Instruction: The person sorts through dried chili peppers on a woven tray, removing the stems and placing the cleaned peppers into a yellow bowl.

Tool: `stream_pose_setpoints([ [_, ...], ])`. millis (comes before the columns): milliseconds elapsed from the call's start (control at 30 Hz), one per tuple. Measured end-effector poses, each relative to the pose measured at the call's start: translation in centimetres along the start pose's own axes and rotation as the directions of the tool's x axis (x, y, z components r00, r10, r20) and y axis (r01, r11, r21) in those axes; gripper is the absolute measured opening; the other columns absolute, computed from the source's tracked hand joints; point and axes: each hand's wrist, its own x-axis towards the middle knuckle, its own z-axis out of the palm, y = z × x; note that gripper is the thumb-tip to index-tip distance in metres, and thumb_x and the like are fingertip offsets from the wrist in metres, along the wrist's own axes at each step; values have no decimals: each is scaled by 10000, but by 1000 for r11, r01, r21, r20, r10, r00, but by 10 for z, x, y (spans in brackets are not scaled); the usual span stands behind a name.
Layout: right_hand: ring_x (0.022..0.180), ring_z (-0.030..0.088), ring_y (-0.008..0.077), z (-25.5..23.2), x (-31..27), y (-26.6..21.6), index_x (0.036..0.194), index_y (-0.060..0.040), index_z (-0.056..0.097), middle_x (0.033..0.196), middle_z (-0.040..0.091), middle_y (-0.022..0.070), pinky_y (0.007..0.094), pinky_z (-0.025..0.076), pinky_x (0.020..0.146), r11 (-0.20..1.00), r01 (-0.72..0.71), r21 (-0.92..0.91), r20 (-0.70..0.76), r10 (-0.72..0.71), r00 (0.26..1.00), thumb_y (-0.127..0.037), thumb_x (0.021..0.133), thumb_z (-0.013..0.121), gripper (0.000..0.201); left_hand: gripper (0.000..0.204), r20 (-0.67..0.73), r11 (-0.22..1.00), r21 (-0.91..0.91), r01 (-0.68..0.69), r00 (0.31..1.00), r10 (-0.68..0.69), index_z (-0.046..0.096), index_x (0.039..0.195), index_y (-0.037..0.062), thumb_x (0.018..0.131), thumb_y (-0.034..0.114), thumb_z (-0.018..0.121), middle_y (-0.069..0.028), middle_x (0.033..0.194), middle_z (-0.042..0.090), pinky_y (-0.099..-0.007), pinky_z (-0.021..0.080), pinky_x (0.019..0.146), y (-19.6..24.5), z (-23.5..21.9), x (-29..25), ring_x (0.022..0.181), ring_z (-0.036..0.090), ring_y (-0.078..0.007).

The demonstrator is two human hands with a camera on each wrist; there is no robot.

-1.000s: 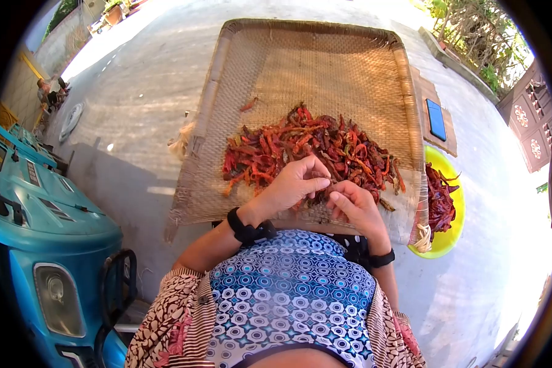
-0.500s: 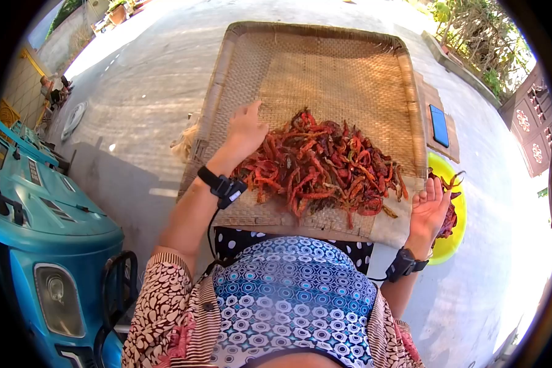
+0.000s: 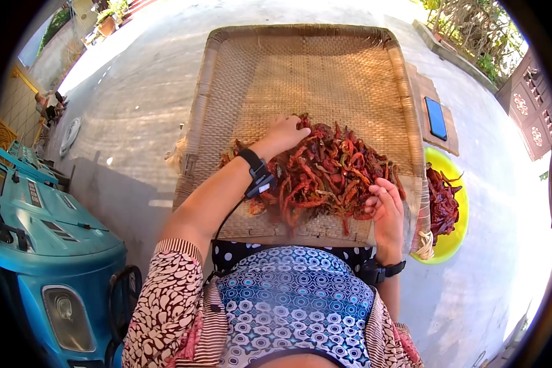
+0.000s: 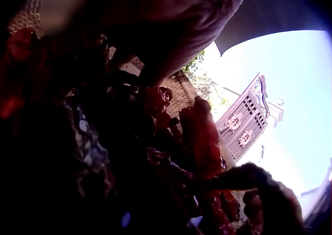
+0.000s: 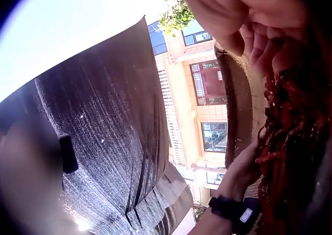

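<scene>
A heap of wrinkled dried red chilies (image 3: 331, 178) lies on a woven tray (image 3: 245, 67) in front of the person. The left hand (image 3: 287, 135) reaches onto the far left part of the heap. Its fingertips are among the chilies, partly hidden; I cannot tell whether they pinch one. In the left wrist view, that hand (image 4: 176, 32) is a dark shape right over the chilies (image 4: 202, 136). The right hand (image 3: 387, 211) hovers at the heap's right edge, palm up, fingers loosely bent, with no chili visible in it. The right wrist view shows its fingers (image 5: 267, 50) near the heap.
At the right, a yellow basin (image 3: 457, 239) contains darker red chilies (image 3: 441, 205). Beyond it, a blue phone (image 3: 435, 118) lies on a flat board (image 3: 451, 144). A blue-green vehicle (image 3: 49, 245) stands close on the left. Another person (image 3: 46, 104) sits far off at the left.
The hands were together over the heap, then parted, the left to the tray's left side and the right by the basin. Now the left is on the heap and the right is back at its edge.
</scene>
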Motion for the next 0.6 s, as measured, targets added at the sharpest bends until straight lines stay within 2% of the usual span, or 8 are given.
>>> stream_pose_setpoints([
  [67,745,601,99,5,-1,5,1199,-65,557,1001,652,49,236,484,642,1000,-5,-28,28,5,1000,-148,989,512,230,541,-18,998,-4,-56,998,56,522,1318,53,921,416,585,-168,1345,456,-469,447,948,6,8,5,1177,485,-335],
  [100,746,602,99,5,-1,7,1184,-67,566,984,652,44,234,486,639,999,-24,-33,36,26,999,-148,989,520,217,420,-40,990,-70,-121,992,119,591,1200,32,887,301,663,-139,1190,571,-411,495,852,9,9,5,1015,582,-269],
  [200,736,601,100,7,-1,13,1166,-65,573,971,653,41,234,487,639,998,-58,-34,54,59,997,-151,987,525,204,308,32,906,-393,-158,982,185,621,1092,24,862,215,692,-114,1051,618,-368,502,820,17,6,-2,953,604,-237],
  [300,720,599,90,13,-4,9,1141,-68,580,959,653,31,225,483,637,997,-38,-63,61,42,997,-160,983,535,188,226,43,828,-487,-280,939,342,626,1018,25,851,160,697,-110,1038,613,-344,499,816,32,1,-20,943,600,-223],
  [400,714,596,77,19,-6,6,1130,-73,580,946,653,19,212,475,634,992,-37,-122,77,46,996,-169,979,546,182,167,-1,852,-205,-482,870,492,636,968,40,845,142,687,-104,1041,607,-344,498,808,49,-2,-47,924,602,-216],
  [433,712,595,73,20,-6,6,1126,-75,579,942,653,14,206,472,633,989,-38,-146,83,50,995,-171,976,551,180,149,18,841,-206,-501,857,515,642,944,57,833,146,687,-87,1031,598,-370,479,844,52,3,-54,951,579,-233],
  [533,711,593,63,22,-8,7,1118,-78,579,934,655,5,195,466,631,977,-35,-210,108,59,992,-163,969,559,173,156,15,763,38,-645,764,645,644,896,84,774,160,706,-66,1012,590,-406,416,905,51,15,-78,1028,513,-282],
  [600,714,585,58,23,-9,11,1120,-78,575,937,650,1,192,456,633,963,-4,-270,129,40,991,-142,957,573,175,136,-37,740,19,-673,739,673,642,866,91,758,146,703,-62,1029,591,-416,401,918,49,20,-90,1034,507,-286],
])
